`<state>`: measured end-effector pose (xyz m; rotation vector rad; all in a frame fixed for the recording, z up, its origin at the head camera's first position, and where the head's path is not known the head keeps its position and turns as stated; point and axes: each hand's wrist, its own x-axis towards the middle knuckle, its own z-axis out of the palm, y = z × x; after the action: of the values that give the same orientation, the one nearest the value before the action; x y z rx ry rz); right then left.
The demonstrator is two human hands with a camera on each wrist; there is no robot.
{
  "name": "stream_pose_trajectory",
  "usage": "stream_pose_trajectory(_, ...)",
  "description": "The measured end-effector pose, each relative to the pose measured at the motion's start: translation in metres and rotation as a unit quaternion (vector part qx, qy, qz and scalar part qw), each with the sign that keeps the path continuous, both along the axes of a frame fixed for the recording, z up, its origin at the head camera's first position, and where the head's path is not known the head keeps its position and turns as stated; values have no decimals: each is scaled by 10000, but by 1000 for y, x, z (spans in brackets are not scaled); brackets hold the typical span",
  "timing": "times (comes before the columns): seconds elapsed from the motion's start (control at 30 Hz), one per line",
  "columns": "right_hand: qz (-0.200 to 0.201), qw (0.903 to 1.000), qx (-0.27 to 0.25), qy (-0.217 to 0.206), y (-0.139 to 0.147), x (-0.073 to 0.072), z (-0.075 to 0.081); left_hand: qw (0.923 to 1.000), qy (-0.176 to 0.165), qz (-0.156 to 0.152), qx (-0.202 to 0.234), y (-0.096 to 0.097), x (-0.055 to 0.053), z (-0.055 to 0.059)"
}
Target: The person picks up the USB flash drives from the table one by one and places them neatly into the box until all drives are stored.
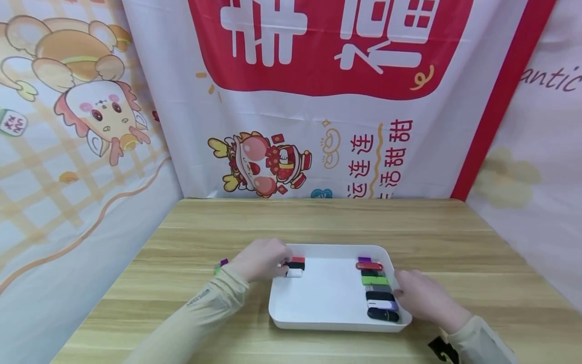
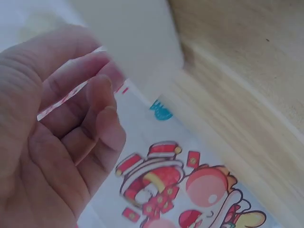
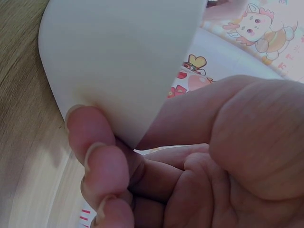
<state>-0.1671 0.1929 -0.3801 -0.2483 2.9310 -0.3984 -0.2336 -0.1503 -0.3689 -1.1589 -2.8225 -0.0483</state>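
Note:
A white rectangular tray (image 1: 329,288) lies on the table. Its left side holds a short column of small flat sticks that look like USB flash drives: a red one (image 1: 297,260), a black one (image 1: 297,265) and a white one (image 1: 294,273). My left hand (image 1: 261,259) reaches over the left rim, thumb and forefinger about the black stick's left end; the tray wall hides those tips in the left wrist view. Along the right side runs a column of several more, including a green stick (image 1: 375,280). My right hand (image 1: 429,298) grips the tray's right wall, its fingers outside.
Left of the tray, partly behind my left wrist, small purple (image 1: 224,262) and green (image 1: 216,269) pieces lie on the wooden table (image 1: 218,328). Printed cloth hangs at the back (image 1: 182,126) and along both sides.

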Motion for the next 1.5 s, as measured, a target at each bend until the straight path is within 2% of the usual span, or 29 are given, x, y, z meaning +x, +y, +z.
stream_pose_trajectory(0.23, 46, 9999, -10, 98, 2, 0, 0, 9965, 63, 412, 723, -35, 25, 28)
stream_pose_trajectory(0.33, 34, 9999, -68, 142, 5, -1, 1, 9940, 77, 701, 836, -54, 33, 38)
stream_pose_trajectory(0.4, 31, 9998, -65, 177, 6, -2, 2, 9921, 75, 885, 889, -67, 36, 41)
stream_pose_trajectory(0.53, 51, 9999, -31, 162, 8, -2, 4, 9890, -71, 1175, 897, -87, 44, 33)
stream_pose_trajectory(0.7, 97, 9999, -56, 114, 6, -1, 4, 9807, -783, 1509, 965, -101, 58, 19)
stream_pose_trajectory(0.77, 96, 9999, -40, 96, 4, 0, 3, 9777, -953, 1618, 945, -103, 63, 15)
stream_pose_trajectory(0.87, 81, 9999, -18, 88, 3, 1, 3, 9781, -888, 1638, 925, -104, 68, 9)
stream_pose_trajectory(1.07, 111, 9999, -62, 117, 3, 1, 2, 9789, -637, 1671, 987, -107, 70, 3)
stream_pose_trajectory(1.23, 84, 10000, -33, 6, 1, 0, 2, 9765, -676, 1774, 1016, -111, 73, 1)
stream_pose_trajectory(1.5, 96, 10000, -7, 2, 1, 1, 1, 9793, -717, 1684, 868, -107, 77, -4)
